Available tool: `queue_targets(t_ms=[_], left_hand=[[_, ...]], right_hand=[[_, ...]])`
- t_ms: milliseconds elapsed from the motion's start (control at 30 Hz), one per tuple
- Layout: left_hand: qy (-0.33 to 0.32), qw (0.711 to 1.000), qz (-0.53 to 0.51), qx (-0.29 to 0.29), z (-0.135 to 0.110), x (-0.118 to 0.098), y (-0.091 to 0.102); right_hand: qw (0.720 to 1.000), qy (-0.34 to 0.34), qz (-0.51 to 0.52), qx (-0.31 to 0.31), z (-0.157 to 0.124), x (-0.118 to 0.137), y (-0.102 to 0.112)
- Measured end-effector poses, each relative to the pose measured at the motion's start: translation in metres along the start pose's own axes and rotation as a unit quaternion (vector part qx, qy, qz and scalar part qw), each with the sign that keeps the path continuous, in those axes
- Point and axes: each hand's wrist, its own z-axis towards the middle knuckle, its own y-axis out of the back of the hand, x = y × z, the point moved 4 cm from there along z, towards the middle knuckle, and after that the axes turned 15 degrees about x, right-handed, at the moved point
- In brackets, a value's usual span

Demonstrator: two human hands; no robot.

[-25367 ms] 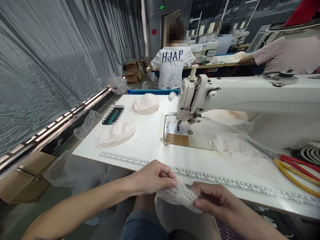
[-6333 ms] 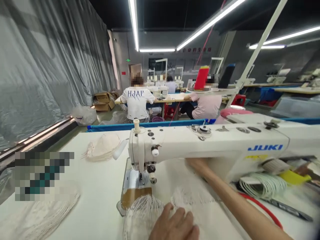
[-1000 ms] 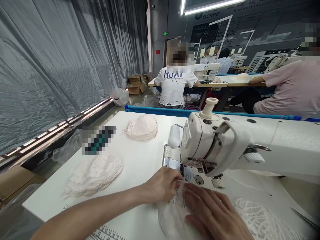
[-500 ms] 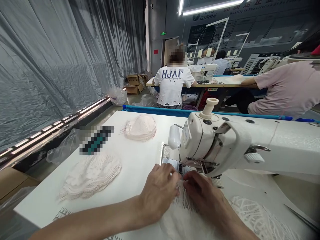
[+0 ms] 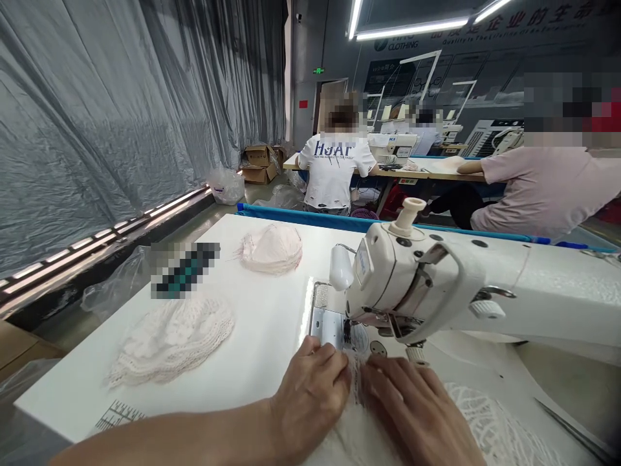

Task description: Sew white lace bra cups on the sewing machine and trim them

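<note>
My left hand [image 5: 310, 395] and my right hand [image 5: 417, 411] lie side by side on a white lace piece [image 5: 356, 388], fingers pressed down on it just in front of the needle [image 5: 347, 331] of a white sewing machine [image 5: 436, 285]. The left fingers are curled onto the lace edge; the right fingers lie flat along it. More lace [image 5: 490, 430] spreads to the right under the machine arm.
A stack of white lace pieces [image 5: 169, 340] lies at the left of the white table [image 5: 262, 323]; a pinkish stack [image 5: 272, 249] sits farther back. Two people sit with their backs turned at tables behind. Plastic sheeting hangs along the left; cardboard boxes [image 5: 259, 162] stand beyond.
Both hands have slid the lace a little toward me and to the right, away from the presser foot. The camera has tilted slightly.
</note>
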Motion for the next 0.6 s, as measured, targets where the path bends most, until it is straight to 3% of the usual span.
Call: queue_targets(t_ms=[100, 233, 367, 467, 600], left_hand=[[-0.004, 0.999, 0.019, 0.026, 0.002, -0.001, -0.003], [0.005, 0.997, 0.054, 0.053, 0.008, 0.008, -0.005], [0.019, 0.998, 0.055, 0.017, 0.02, 0.022, -0.007], [0.019, 0.999, 0.044, -0.004, 0.031, 0.033, -0.012], [0.022, 0.999, -0.017, 0.014, 0.035, 0.041, -0.015]], right_hand=[[0.999, 0.031, 0.016, 0.013, -0.008, 0.002, -0.003], [0.995, 0.042, -0.085, 0.007, -0.006, -0.012, -0.011], [0.988, 0.045, -0.15, 0.019, 0.001, -0.028, -0.02], [0.991, 0.042, -0.127, 0.007, 0.008, -0.033, -0.022], [0.996, 0.041, -0.076, -0.034, 0.015, -0.033, -0.011]])
